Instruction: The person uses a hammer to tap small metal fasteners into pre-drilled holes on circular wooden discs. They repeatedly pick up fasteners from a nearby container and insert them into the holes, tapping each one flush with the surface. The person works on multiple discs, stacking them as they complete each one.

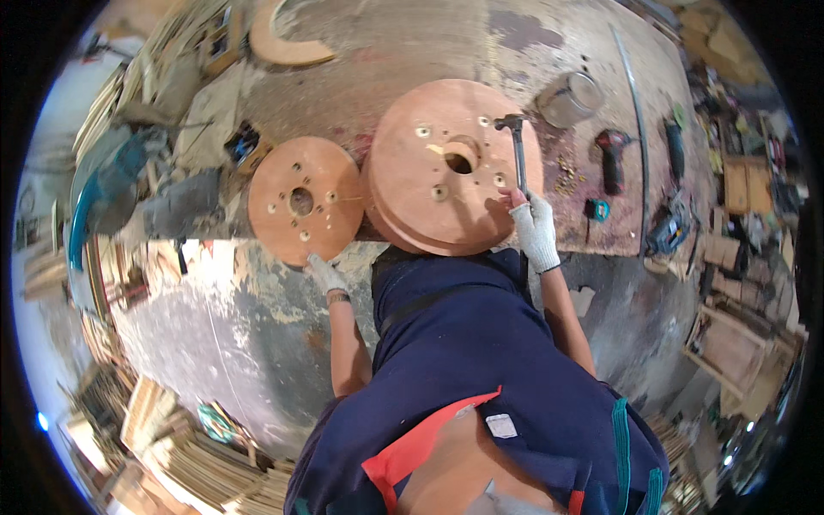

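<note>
My right hand (534,225), in a white work glove, grips the handle of a hammer (518,148). Its head rests on the large round wooden disc (429,189), beside a hole near the disc's far right rim. That disc has a centre hole and lies stacked on another disc. My left hand (324,272), also gloved, touches the near rim of a smaller round wooden disc (302,199) with a centre hole and a ring of small holes. Both discs lie at the near edge of a worn workbench (403,60).
On the bench to the right lie a metal can (571,97), a red power drill (612,159), a tape measure (598,209), a long metal strip (635,103), another power tool (669,227) and loose screws (566,176). A curved wood piece (283,47) lies at the back. Stacked timber (206,455) covers the floor.
</note>
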`<action>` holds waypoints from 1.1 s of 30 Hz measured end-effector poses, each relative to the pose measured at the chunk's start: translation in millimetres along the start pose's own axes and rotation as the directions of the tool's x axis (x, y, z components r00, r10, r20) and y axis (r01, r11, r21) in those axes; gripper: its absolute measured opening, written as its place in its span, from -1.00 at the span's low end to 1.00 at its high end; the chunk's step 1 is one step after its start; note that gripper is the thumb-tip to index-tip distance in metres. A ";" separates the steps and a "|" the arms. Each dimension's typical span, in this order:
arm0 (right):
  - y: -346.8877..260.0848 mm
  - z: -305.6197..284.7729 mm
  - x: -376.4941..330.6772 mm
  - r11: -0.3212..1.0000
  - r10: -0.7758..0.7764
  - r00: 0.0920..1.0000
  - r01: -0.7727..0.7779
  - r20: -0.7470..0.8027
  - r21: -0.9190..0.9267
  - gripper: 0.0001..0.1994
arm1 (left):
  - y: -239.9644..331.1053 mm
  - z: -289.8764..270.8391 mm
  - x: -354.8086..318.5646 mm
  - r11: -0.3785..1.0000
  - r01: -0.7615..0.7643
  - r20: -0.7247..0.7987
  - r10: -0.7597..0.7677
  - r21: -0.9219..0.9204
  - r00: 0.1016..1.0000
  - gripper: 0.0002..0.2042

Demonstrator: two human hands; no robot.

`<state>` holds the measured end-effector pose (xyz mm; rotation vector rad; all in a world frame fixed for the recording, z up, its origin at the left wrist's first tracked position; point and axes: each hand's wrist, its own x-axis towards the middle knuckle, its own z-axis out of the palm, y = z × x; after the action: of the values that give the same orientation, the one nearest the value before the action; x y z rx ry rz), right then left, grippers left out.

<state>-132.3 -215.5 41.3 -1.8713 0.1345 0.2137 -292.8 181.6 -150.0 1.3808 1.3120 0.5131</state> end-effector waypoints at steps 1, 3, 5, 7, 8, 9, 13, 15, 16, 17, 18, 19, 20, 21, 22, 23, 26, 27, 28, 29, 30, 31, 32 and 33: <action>4.7 -5.9 -1.0 1.000 0.009 0.999 -0.010 -0.033 -0.002 -0.60 | 0.9 -1.6 -0.5 0.983 0.012 -0.050 -0.003 0.183 0.999 -0.31; 19.2 -20.3 -3.7 1.000 -0.004 0.994 0.006 -0.108 0.018 -0.62 | 7.0 6.1 5.1 0.715 0.103 -0.304 0.158 0.691 0.939 -0.30; 35.0 -36.2 -8.3 1.000 0.010 0.974 -0.014 -0.225 -0.016 -0.63 | 25.6 26.4 -6.5 0.822 -0.311 -0.026 0.367 0.478 0.930 -0.29; 39.4 -46.9 -15.7 1.000 0.011 0.927 -0.001 -0.374 0.027 -0.63 | 77.9 53.6 -44.4 0.689 -0.649 0.175 0.631 0.322 0.756 -0.30; 44.9 -56.6 -20.3 0.998 0.050 0.904 -0.056 -0.425 -0.001 -0.62 | 126.6 78.2 -90.6 0.531 -0.789 0.250 0.755 0.309 0.606 -0.31; 53.3 -63.4 -25.1 0.994 0.091 0.880 -0.110 -0.466 -0.012 -0.61 | 135.9 98.6 -107.3 0.393 -0.898 0.304 0.847 0.196 0.437 -0.38; 82.6 -91.2 -53.7 0.977 0.172 0.767 -0.215 -0.618 0.006 -0.57 | 187.7 181.2 -206.2 0.193 -0.933 0.737 0.668 -0.304 -0.103 -0.70; 78.1 -103.0 -66.4 0.960 0.237 0.745 -0.278 -0.623 0.033 -0.59 | 202.3 217.7 -262.3 0.124 -0.891 0.808 0.490 -0.437 -0.328 -0.84; 77.3 -107.4 -75.4 0.958 0.241 0.727 -0.282 -0.643 0.040 -0.60 | 192.4 241.3 -286.2 0.137 -0.874 0.824 0.428 -0.465 -0.371 -0.85; 76.5 -111.4 -84.9 0.956 0.246 0.708 -0.290 -0.661 0.045 -0.61 | 180.3 264.7 -307.5 0.155 -0.858 0.837 0.362 -0.489 -0.411 -0.86; 76.8 -114.7 -94.8 0.953 0.252 0.690 -0.298 -0.679 0.050 -0.62 | 164.3 286.7 -323.9 0.078 -0.884 0.861 0.281 -0.460 -0.423 -0.82; 75.4 -116.2 -102.9 0.955 0.253 0.665 -0.288 -0.703 0.071 -0.65 | 145.3 307.9 -335.1 -0.002 -0.903 0.884 0.205 -0.430 -0.421 -0.78; 79.5 -118.6 -111.0 0.954 0.260 0.652 -0.288 -0.713 0.084 -0.66 | 124.7 331.8 -340.4 -0.011 -0.932 0.923 0.137 -0.362 -0.360 -0.75; 85.4 -120.4 -119.1 0.953 0.267 0.642 -0.287 -0.719 0.097 -0.66 | 102.7 355.0 -341.2 -0.027 -0.957 0.955 0.071 -0.288 -0.289 -0.72; 90.0 -122.4 -126.5 0.952 0.273 0.635 -0.286 -0.723 0.108 -0.67 | 84.5 370.6 -341.8 -0.047 -0.977 0.978 0.009 -0.209 -0.210 -0.69; 91.4 -124.3 -133.1 0.936 0.328 0.622 -0.314 -0.711 0.158 -0.67 | 70.1 378.9 -342.3 -0.033 -0.988 0.987 0.039 -0.153 -0.155 -0.68; 113.7 -125.5 -157.1 0.925 0.376 0.575 -0.276 -0.727 0.260 -0.68 | 47.9 388.4 -350.1 -0.003 -1.000 0.995 0.096 -0.023 -0.023 -0.65; 119.7 -125.9 -163.1 0.916 0.399 0.561 -0.281 -0.725 0.286 -0.68 | 44.9 388.9 -352.4 -0.006 -1.000 0.995 0.100 0.000 0.000 -0.64; 125.5 -127.2 -168.3 0.913 0.406 0.556 -0.271 -0.726 0.303 -0.68 | 42.6 389.0 -353.0 -0.008 -1.000 0.994 0.105 0.027 0.026 -0.63; 130.9 -128.9 -172.7 0.917 0.396 0.565 -0.284 -0.724 0.280 -0.69 | 41.3 388.6 -351.4 -0.041 -0.999 0.996 0.094 0.008 0.004 -0.61; 134.0 -131.3 -173.8 0.923 0.380 0.584 -0.292 -0.717 0.251 -0.70 | 37.0 389.3 -346.6 -0.049 -0.998 0.992 0.121 0.026 0.020 -0.61; 134.0 -134.2 -173.9 0.917 0.391 0.589 -0.318 -0.707 0.241 -0.70 | 32.5 389.8 -345.4 -0.053 -0.998 0.989 0.147 0.038 0.030 -0.61; 133.9 -135.7 -171.8 0.920 0.382 0.603 -0.318 -0.700 0.229 -0.70 | 28.5 389.3 -342.9 -0.056 -0.997 0.984 0.173 0.055 0.045 -0.61; 133.2 -138.5 -169.6 0.923 0.375 0.610 -0.320 -0.698 0.216 -0.70 | 36.0 383.5 -351.4 0.027 -0.996 0.980 0.176 0.086 0.089 -0.64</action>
<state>-313.6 -390.6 -5.3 -1.7429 1.0659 -0.3003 -48.3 -276.8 -105.9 2.7625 -0.3518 -0.3055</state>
